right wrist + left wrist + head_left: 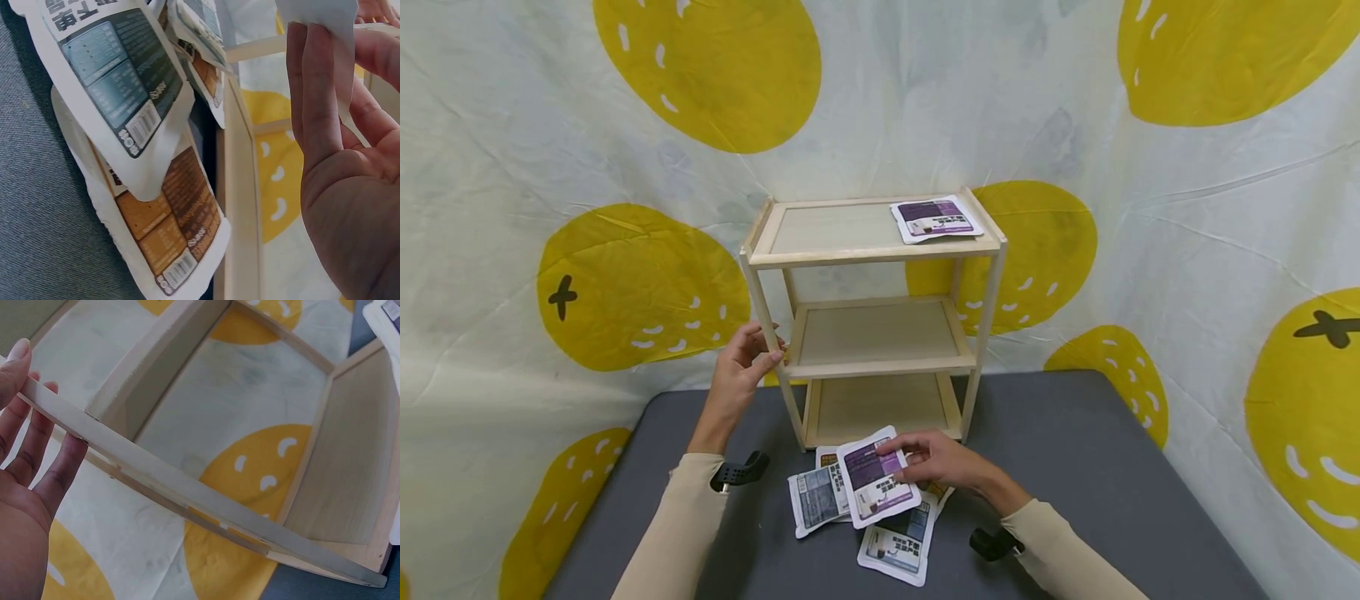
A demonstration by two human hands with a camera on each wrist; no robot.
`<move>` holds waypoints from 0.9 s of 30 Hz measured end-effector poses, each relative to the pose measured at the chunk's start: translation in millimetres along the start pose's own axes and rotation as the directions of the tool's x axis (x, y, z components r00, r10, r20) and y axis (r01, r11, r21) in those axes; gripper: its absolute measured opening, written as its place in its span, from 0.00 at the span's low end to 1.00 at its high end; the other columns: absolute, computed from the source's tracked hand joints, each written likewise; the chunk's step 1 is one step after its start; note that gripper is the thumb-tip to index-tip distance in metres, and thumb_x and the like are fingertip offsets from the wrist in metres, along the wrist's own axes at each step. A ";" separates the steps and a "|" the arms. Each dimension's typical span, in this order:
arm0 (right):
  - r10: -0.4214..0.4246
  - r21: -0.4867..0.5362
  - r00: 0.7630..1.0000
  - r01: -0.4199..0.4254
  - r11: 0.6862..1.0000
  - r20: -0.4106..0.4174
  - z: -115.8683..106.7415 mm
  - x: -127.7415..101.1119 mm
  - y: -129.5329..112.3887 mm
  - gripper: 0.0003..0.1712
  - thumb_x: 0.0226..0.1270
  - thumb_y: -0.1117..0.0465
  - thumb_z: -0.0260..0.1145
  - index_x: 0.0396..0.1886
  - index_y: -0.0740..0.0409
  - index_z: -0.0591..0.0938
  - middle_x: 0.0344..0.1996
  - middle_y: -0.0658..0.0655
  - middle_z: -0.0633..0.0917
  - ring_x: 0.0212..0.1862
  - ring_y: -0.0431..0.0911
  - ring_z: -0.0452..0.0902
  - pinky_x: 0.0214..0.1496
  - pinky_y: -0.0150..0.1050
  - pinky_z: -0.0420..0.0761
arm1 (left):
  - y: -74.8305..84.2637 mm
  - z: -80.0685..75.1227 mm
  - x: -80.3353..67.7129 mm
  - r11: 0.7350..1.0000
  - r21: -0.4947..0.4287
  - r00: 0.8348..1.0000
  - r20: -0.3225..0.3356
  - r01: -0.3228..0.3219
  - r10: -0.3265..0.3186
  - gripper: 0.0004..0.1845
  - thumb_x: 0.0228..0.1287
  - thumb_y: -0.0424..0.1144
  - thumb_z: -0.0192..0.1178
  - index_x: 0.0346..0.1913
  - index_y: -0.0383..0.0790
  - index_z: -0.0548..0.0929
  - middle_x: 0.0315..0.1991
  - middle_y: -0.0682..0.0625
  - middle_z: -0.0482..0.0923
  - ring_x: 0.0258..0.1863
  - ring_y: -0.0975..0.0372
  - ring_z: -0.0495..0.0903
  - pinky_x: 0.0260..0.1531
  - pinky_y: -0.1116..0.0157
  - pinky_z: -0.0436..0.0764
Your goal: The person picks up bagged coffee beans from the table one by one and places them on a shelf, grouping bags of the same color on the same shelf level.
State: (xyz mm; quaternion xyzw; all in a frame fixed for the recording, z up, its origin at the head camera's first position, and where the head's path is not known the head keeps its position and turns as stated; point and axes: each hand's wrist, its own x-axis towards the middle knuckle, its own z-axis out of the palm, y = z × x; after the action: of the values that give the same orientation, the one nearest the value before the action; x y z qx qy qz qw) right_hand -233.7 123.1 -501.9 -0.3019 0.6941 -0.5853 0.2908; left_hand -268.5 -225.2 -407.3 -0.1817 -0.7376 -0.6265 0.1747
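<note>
From the head view, a small wooden shelf unit [874,317] is seen standing at the back of a grey table [1075,467]. Its front left post is steadied by the left hand [741,371], fingers curled round the wood. A purple-printed pouch [876,477] is pinched by the right hand [943,462] and lifted just above a loose pile of pouches [865,521] lying in front of the shelf's foot. One further pouch [936,218] lies at the right end of the top shelf. The lift is probably best kept flat and slow, so the pile beneath is not dragged along.

In the left wrist view, the post [156,478] is crossed by straight fingers [59,472] behind it, the thumb laid over the front.

In the right wrist view, the white pouch edge [319,15] is clamped between the fingers [312,94] and thumb. The middle and bottom shelves stand bare, and open room remains left of the pouch above; the raised side rails should be cleared.
</note>
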 end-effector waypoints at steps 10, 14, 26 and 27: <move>-0.007 -0.010 1.000 0.007 1.000 -0.021 -5.6 -4.4 -7.8 0.24 0.68 0.67 0.69 0.64 0.61 0.80 0.50 0.65 0.87 0.46 0.48 0.87 0.45 0.44 0.86 | -1.0 -0.7 0.4 1.000 -0.017 1.000 0.010 -0.014 0.014 0.22 0.70 0.27 0.61 0.65 0.32 0.72 0.50 0.30 0.77 0.47 0.55 0.79 0.48 0.67 0.84; -0.018 -0.012 1.000 0.018 1.000 -0.015 -7.8 -6.5 -14.4 0.23 0.70 0.66 0.67 0.64 0.62 0.80 0.49 0.65 0.88 0.44 0.49 0.87 0.45 0.48 0.86 | 0.6 -0.2 0.8 1.000 -0.011 1.000 0.005 -0.001 0.001 0.22 0.69 0.25 0.61 0.65 0.33 0.73 0.49 0.34 0.79 0.47 0.55 0.79 0.48 0.67 0.84; -0.065 0.033 0.998 0.065 0.997 0.002 -10.5 -10.9 -36.2 0.23 0.71 0.69 0.66 0.64 0.65 0.78 0.53 0.68 0.85 0.47 0.52 0.87 0.46 0.44 0.87 | 25.9 4.4 -5.2 1.000 -0.022 1.000 0.022 -0.005 0.006 0.21 0.70 0.23 0.59 0.63 0.28 0.71 0.50 0.21 0.72 0.47 0.57 0.79 0.49 0.67 0.83; -0.070 0.034 0.998 0.070 0.997 0.000 -10.7 -11.1 -37.8 0.23 0.71 0.69 0.66 0.64 0.65 0.78 0.53 0.68 0.85 0.47 0.52 0.87 0.46 0.45 0.87 | 26.5 4.5 -5.4 1.000 -0.024 1.000 0.024 -0.006 0.007 0.21 0.70 0.23 0.59 0.63 0.28 0.71 0.50 0.21 0.72 0.46 0.58 0.79 0.49 0.66 0.84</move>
State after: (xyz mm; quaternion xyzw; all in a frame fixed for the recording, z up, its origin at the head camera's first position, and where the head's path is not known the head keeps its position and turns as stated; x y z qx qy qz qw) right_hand -231.6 133.3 -462.5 -0.3214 0.6728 -0.6066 0.2759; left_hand -251.0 -217.1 -387.9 -0.1934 -0.7315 -0.6325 0.1658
